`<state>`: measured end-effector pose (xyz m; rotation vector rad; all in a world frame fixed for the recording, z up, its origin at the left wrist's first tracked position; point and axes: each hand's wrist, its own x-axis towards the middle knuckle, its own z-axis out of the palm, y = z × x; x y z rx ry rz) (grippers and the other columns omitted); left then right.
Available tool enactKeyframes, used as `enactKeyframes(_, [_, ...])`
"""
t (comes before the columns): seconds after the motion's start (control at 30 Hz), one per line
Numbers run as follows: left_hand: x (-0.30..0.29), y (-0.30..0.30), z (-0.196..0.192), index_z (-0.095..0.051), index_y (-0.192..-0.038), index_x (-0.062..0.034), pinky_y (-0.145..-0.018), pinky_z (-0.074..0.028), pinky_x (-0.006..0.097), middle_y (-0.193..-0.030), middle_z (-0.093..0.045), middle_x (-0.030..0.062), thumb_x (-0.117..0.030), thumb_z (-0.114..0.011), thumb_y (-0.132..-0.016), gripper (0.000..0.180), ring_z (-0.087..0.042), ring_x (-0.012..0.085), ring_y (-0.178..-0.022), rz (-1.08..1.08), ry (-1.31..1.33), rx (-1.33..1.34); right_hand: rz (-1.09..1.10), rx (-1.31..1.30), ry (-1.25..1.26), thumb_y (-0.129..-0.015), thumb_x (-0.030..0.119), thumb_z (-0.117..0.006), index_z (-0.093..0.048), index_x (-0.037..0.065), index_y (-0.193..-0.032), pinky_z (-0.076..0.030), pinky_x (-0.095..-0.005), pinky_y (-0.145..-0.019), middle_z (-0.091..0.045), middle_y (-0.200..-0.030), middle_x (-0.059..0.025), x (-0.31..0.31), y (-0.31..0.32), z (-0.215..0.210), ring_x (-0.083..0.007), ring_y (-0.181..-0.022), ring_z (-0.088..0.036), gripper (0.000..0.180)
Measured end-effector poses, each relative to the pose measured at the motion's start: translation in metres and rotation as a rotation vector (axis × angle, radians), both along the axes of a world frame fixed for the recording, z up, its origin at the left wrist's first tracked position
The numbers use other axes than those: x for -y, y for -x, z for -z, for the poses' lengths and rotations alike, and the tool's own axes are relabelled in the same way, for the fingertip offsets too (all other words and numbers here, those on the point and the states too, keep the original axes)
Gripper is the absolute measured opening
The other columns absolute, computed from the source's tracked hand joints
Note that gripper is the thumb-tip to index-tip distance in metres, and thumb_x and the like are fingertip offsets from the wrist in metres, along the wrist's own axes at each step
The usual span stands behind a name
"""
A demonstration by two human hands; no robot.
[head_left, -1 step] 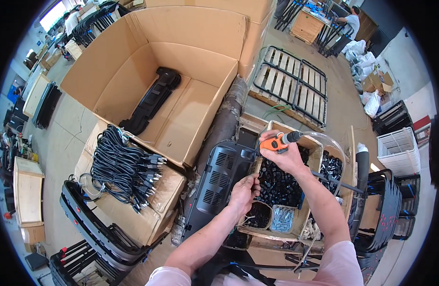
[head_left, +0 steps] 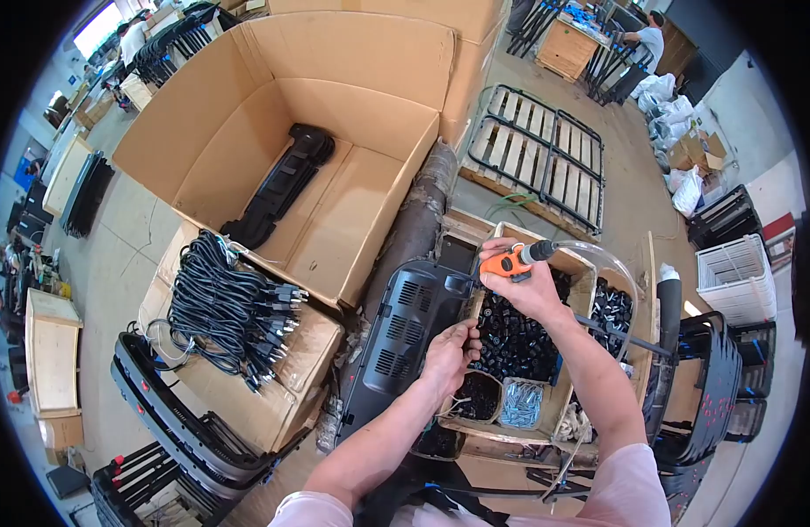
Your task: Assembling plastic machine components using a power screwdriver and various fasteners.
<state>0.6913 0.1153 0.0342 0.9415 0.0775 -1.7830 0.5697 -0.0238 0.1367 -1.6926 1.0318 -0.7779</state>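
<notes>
A long black plastic housing (head_left: 403, 327) with vent slots lies in front of me, slightly tilted. My right hand (head_left: 530, 288) is wrapped round an orange-and-black air driver (head_left: 506, 263), and a clear hose (head_left: 611, 255) curves away from its black end. The tool's front end is at the housing's far right side; its tip is hidden. My left hand (head_left: 449, 356) is closed in a pinch at the housing's right edge, close to a wooden bin (head_left: 583, 312) of small black parts (head_left: 515, 338). What its fingertips hold, if anything, I cannot make out.
Silver screws (head_left: 521, 402) fill a small tub beside a tub of dark bits (head_left: 477, 397). Bundled black cables (head_left: 216, 303) lie on a carton at left. Behind them, a large open cardboard box (head_left: 370, 184) holds a black moulded part (head_left: 282, 184). A slatted pallet (head_left: 537, 149) stands beyond.
</notes>
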Motion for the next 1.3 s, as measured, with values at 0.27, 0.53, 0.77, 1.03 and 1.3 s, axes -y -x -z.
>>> enactKeyframes(0.27, [0.02,-0.029,-0.003,-0.066,-0.107,-0.0065,-0.061,-0.049,0.024,-0.084,-0.062,-0.002,-0.034,-0.057,-0.108,0.029,-0.057,0.0119,-0.071,-0.061,-0.096,-0.172,0.059,0.164,-0.117,-0.083,0.006,-0.082,-0.061,0.001,-0.128,-0.055,-0.0333,-0.099,-0.073,-0.118,-0.0109,-0.029,-0.001,-0.036,-0.016,-0.109,-0.068,0.05])
enactKeyframes(0.53, [0.044,-0.025,-0.007,-0.066,-0.106,-0.0102,-0.061,-0.044,0.024,-0.081,-0.059,-0.0026,-0.039,-0.055,-0.108,0.031,-0.053,0.0115,-0.069,-0.239,-0.1,-0.402,0.003,0.169,-0.159,-0.084,0.003,-0.08,-0.059,0.002,-0.13,-0.053,-0.0353,-0.105,-0.072,-0.123,-0.0112,-0.047,0.001,-0.042,-0.0173,-0.115,-0.067,0.051])
enactKeyframes(0.77, [0.047,-0.03,-0.012,-0.064,-0.111,-0.0099,-0.061,-0.044,0.024,-0.083,-0.058,-0.0014,-0.035,-0.052,-0.11,0.028,-0.053,0.0118,-0.07,-0.201,-0.071,-0.494,-0.008,0.202,-0.134,-0.085,0.003,-0.081,-0.057,0.002,-0.132,-0.052,-0.036,-0.106,-0.071,-0.124,-0.0113,-0.046,-0.002,-0.041,-0.0193,-0.118,-0.066,0.052])
enactKeyframes(1.03, [0.047,-0.041,-0.007,-0.059,-0.117,-0.0076,-0.062,-0.049,0.024,-0.084,-0.055,-0.0009,-0.03,-0.05,-0.111,0.025,-0.053,0.0124,-0.071,-0.187,-0.001,-0.561,-0.006,0.17,-0.151,-0.084,0.002,-0.079,-0.057,0.0,-0.132,-0.052,-0.0386,-0.106,-0.07,-0.123,-0.0158,-0.043,-0.015,-0.048,-0.0229,-0.119,-0.066,0.053])
enactKeyframes(1.3, [0.049,-0.037,-0.017,-0.062,-0.118,-0.0056,-0.067,-0.05,0.025,-0.089,-0.059,0.0002,-0.03,-0.048,-0.112,0.029,-0.056,0.0136,-0.076,-0.259,0.009,-0.501,0.02,0.17,-0.147,-0.084,0.001,-0.08,-0.058,0.0,-0.131,-0.053,-0.0351,-0.104,-0.071,-0.123,-0.0141,-0.03,-0.032,-0.045,-0.0199,-0.116,-0.066,0.053])
